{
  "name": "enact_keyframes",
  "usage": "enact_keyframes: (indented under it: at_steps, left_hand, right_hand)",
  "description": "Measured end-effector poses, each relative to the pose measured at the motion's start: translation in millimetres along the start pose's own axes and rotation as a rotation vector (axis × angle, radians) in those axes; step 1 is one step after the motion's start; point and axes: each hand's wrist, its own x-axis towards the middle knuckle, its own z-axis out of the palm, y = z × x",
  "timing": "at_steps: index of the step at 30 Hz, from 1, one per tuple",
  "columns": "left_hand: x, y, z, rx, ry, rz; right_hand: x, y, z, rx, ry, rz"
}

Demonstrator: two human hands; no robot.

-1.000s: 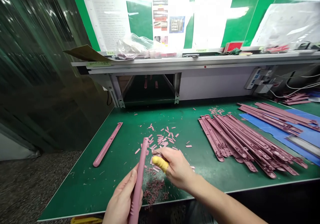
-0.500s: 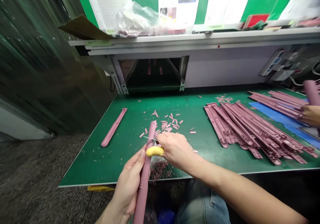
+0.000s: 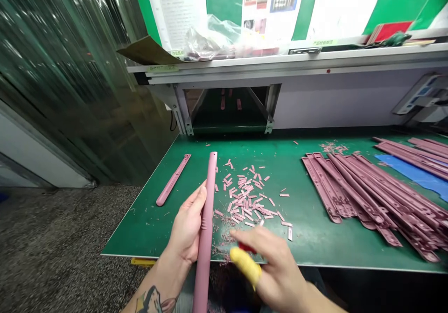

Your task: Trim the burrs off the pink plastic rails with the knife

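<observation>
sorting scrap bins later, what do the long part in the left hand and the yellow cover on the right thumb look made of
Long part: probably moulded plastic, satin mauve, judging by its even colour and smooth rounded surface.
Yellow cover: perhaps rubber or latex, matt; it fits the thumb closely, but blur hides its texture.

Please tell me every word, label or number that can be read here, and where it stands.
"产品检验", then blurred: right pale-green label on the silver metal shelf.
"作业员", then unclear: left upper pale-green label.
Too small or blurred: lower pale-green label, white printed papers above.
</observation>
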Motion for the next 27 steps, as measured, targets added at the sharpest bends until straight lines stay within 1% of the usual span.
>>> enact_keyframes:
  at_steps: [1,2,4,7,10,13,18,20,22,23,24,25,27]
  left_hand:
    - [-3,-2,1.5,0.004,-0.001,-0.004]
    - [-5,-4,3.1,0.008,0.000,-0.008]
    - [-9,-7,5.7,0.016,0.001,-0.016]
    - [-13,-9,8.3,0.027,-0.006,-0.029]
    - [-17,-11,10.5,0.037,-0.021,-0.038]
    - [-23,-12,13.5,0.056,-0.048,-0.068]
    - [-35,-15,18.1,0.085,-0.068,-0.169]
    - [-39,-17,17.2,0.065,-0.087,-0.199]
    - [-41,-20,13.3,0.039,-0.128,-0.197]
    - [-40,-21,10.3,0.043,-0.153,-0.185]
    - [-39,-22,6.8,0.064,-0.174,-0.176]
    - [-37,-22,3.1,0.096,-0.183,-0.168]
    - [-32,-24,-3.4,0.169,-0.161,-0.159]
  right_hand:
    - [11,0,-7,0.007,0.064,0.040]
    - [19,1,-11,-0.008,0.103,0.058]
    - [26,3,-11,-0.046,0.117,0.066]
    - [25,6,-6,-0.084,0.111,0.071]
    - [28,8,-10,-0.119,0.141,0.073]
    - [42,10,-23,-0.155,0.203,0.077]
    - [72,18,-51,-0.180,0.315,0.081]
    - [80,21,-62,-0.184,0.376,0.098]
    - [84,24,-70,-0.172,0.427,0.122]
    - [84,24,-73,-0.158,0.422,0.134]
    - [82,24,-74,-0.146,0.390,0.145]
    - [80,24,-73,-0.137,0.341,0.152]
    - [74,24,-67,-0.138,0.224,0.146]
